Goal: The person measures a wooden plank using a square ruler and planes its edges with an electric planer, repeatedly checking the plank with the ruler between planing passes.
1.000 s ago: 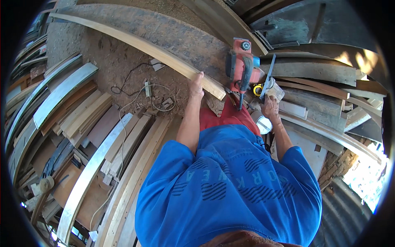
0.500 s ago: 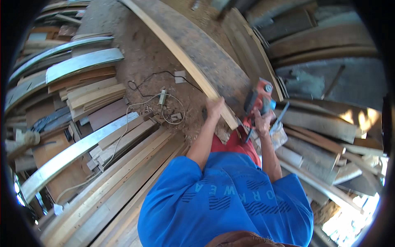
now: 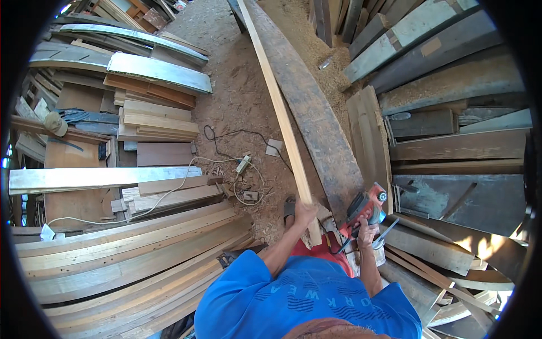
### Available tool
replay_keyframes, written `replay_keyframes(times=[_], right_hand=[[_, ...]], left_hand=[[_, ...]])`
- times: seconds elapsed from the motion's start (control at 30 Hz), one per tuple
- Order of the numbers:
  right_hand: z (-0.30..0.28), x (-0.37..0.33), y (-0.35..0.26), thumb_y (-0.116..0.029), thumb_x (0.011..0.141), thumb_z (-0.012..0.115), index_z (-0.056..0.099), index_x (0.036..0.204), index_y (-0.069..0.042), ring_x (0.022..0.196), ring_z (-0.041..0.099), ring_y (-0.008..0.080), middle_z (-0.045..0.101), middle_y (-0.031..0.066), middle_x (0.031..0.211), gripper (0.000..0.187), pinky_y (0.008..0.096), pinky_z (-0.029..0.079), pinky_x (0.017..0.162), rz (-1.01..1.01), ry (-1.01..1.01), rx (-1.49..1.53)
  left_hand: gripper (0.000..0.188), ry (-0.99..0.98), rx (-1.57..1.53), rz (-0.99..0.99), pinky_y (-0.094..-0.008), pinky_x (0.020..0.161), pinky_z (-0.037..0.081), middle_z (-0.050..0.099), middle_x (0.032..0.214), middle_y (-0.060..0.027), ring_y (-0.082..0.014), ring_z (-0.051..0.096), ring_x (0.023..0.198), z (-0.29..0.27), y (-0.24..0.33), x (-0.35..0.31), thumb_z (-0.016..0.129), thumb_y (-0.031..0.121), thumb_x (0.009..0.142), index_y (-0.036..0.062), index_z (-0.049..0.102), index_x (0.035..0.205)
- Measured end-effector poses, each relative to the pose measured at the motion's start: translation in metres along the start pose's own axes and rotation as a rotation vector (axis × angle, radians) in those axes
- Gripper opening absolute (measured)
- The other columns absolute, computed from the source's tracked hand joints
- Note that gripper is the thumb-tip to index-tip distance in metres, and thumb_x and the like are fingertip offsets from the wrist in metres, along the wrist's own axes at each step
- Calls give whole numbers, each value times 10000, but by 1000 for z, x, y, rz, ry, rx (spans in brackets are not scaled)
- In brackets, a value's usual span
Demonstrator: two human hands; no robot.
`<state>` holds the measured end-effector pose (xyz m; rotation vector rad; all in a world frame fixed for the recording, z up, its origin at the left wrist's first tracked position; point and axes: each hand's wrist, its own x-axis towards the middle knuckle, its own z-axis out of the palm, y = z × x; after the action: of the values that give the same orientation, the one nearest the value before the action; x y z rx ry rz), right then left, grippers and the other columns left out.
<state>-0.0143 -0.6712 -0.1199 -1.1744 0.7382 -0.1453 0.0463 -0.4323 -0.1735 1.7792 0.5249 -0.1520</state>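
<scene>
A long, narrow strip of pale wood runs away from me, and my left hand is closed around it near its close end. Beside it to the right lies a wide, worn plank with a stained top. My right hand grips a red and black electric hand planer by its handle, at the near end of the wide plank. The planer's underside is not visible. Its dark cord hangs down near my red trousers.
Stacked boards fill the left side, and more timber leans or lies along the right. On the sawdust-covered ground are a power strip, a pale cable and a black cord. A sandalled foot shows beside my left hand.
The whole view has swung, so the strip and wide plank stand more upright in the picture. My left hand still holds the strip and my right the planer.
</scene>
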Motion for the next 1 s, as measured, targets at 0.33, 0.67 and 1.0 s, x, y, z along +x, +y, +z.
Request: replay_keyframes(times=[0.33,0.67,1.0], right_hand=[[4,5,-79,-153,794,660,573,853,-48,469,518,102,551,-1,605,149,275,427,434,-122,-151,-620],[48,-10,-169,-389,924,674,546,1044,16,553,551,107,582,31,650,442,284,444,510,-24,-506,-606],[57,-5,-149,-517,982,542,558,1086,31,577,571,122,583,43,662,558,296,460,522,62,-745,-566]], left_hand=[[354,-109,92,-314,-373,655,525,644,937,-98,-201,631,819,69,57,48,746,54,736,-15,568,1034],[1034,-221,-119,-35,-328,950,516,515,1347,-185,-272,586,1136,82,108,143,726,3,803,-10,1,1539],[560,-905,105,-311,-350,1023,440,611,1288,-170,-243,509,1276,8,5,-32,672,167,868,37,512,1389]])
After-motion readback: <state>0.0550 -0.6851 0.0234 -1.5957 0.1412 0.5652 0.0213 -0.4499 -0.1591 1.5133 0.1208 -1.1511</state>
